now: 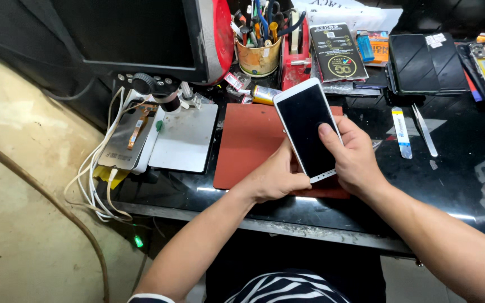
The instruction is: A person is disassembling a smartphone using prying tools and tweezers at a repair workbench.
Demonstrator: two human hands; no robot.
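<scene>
Both hands clasp a white phone above the red mat: left hand grips its lower left edge, right hand its right side, thumb on the dark screen. Its long axis tilts away toward the pen cup on the bench.
</scene>
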